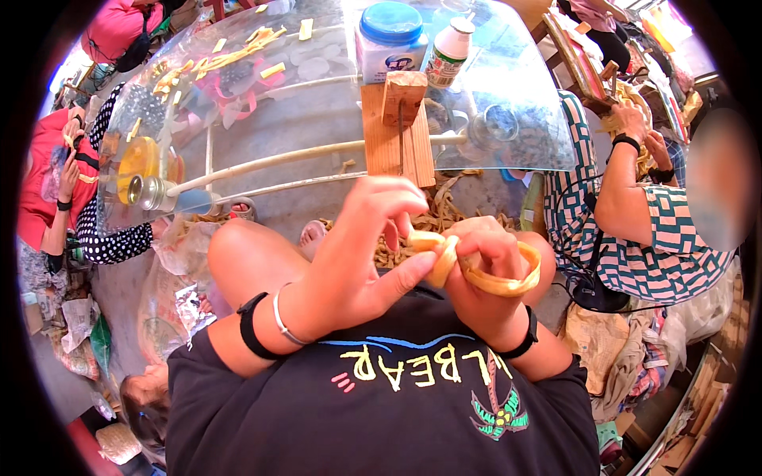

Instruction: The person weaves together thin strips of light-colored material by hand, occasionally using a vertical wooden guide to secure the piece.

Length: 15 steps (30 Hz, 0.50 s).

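A pale yellow, flexible strip [513,283] is bent over itself between my two hands, above my lap. My right hand [486,274] is closed round its overlapping part, and a loop of it curves out to the right. From the left, my left hand [361,246] meets the strip with thumb and forefinger, its other fingers curled. The fold between the hands is partly covered by fingers, so I cannot tell whether it is knotted. Beyond my hands, a wooden stand [398,143] with an upright block sits at the near edge of the glass table [309,119].
On the table stand a blue-lidded tub [390,44] and a white bottle [451,51]; yellow strips [258,41] lie to the left. Brown scraps [444,210] cover the floor ahead. One person [635,214] sits close on my right, another [59,182] on the left.
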Each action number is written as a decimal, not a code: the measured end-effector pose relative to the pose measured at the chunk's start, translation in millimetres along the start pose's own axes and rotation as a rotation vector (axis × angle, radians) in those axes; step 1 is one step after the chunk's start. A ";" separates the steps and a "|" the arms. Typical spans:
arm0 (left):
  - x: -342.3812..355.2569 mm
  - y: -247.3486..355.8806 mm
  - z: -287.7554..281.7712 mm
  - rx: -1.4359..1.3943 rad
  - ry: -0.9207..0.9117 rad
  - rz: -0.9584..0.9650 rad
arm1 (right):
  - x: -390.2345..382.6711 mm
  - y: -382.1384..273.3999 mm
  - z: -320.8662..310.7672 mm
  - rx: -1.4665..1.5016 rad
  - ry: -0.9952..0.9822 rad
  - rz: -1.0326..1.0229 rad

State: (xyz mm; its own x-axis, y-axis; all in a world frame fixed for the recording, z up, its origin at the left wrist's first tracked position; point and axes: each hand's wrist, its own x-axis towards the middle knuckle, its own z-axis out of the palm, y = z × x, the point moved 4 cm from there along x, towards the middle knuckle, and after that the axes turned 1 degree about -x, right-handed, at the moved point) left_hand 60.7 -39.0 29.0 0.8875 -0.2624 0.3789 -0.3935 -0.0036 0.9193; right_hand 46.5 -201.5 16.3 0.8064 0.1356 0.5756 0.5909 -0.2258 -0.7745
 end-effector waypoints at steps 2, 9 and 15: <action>-2.6 -8.1 -3.5 0.067 -0.296 -0.027 | 2.9 -7.0 0.8 0.036 -0.082 -0.048; -11.2 8.5 -13.0 0.096 -0.362 0.108 | 10.4 -23.7 3.4 -0.191 -0.248 -0.059; -37.2 -8.0 -48.8 0.143 -0.415 -0.178 | 3.4 -27.5 -6.3 -0.272 -0.374 -0.060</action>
State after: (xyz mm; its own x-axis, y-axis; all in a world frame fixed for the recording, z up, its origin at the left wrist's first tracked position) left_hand 42.6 17.9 12.7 0.7849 -0.6087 0.1158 -0.2990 -0.2084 0.9312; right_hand 32.8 -200.9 41.3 0.7539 0.4833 0.4449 0.6493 -0.4449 -0.6169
